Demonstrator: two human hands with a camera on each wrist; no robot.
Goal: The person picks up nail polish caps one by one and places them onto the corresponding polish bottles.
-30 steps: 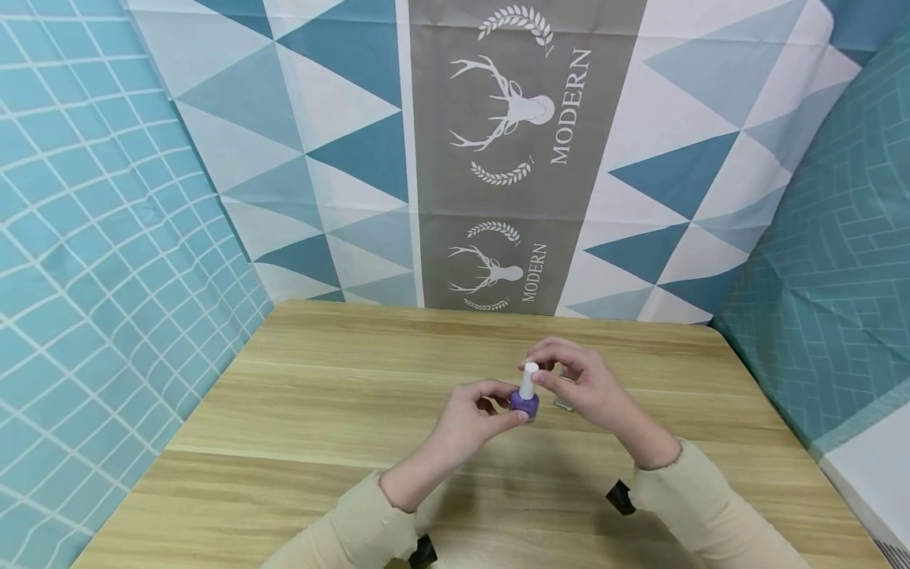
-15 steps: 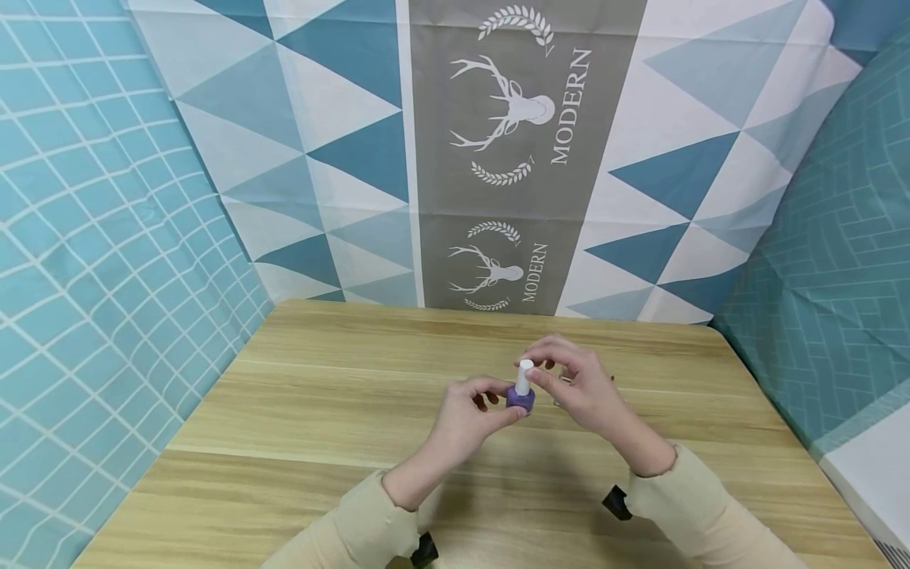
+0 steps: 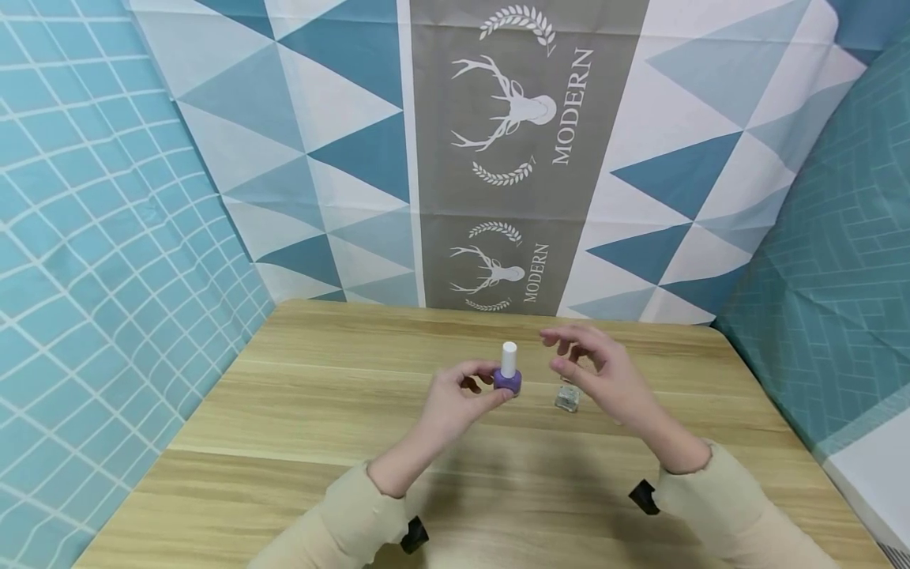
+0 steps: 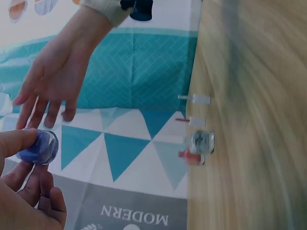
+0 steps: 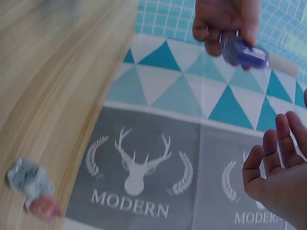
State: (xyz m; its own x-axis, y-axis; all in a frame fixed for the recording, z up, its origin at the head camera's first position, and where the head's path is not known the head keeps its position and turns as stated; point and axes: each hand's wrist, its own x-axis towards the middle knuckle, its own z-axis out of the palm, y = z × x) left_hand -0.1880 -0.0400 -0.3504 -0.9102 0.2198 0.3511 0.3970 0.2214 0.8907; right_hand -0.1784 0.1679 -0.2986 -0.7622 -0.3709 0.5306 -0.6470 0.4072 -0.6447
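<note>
My left hand (image 3: 451,401) pinches a purple nail polish bottle (image 3: 508,383) between thumb and fingers, above the table. Its white cap (image 3: 509,359) is on and points up. My right hand (image 3: 607,375) is apart from the bottle, fingers loosely bent with nothing between them. Below and left of it, a clear glass nail polish bottle (image 3: 567,398) stands on the table. The left wrist view shows a small red bottle (image 4: 191,157) beside the clear one. Nearby stand two white caps: one with a pale brush (image 4: 200,99), one with a reddish brush (image 4: 196,121).
The wooden table (image 3: 298,395) reaches a patterned cloth backdrop (image 3: 490,158) at the back. Tiled blue cloth (image 3: 107,237) hangs on the left, teal cloth (image 3: 839,261) on the right. A white panel (image 3: 874,474) shows at the lower right.
My right hand has let go of the white cap and moved right. My left hand has shifted left and slightly up with the purple bottle. The clear bottle is now uncovered.
</note>
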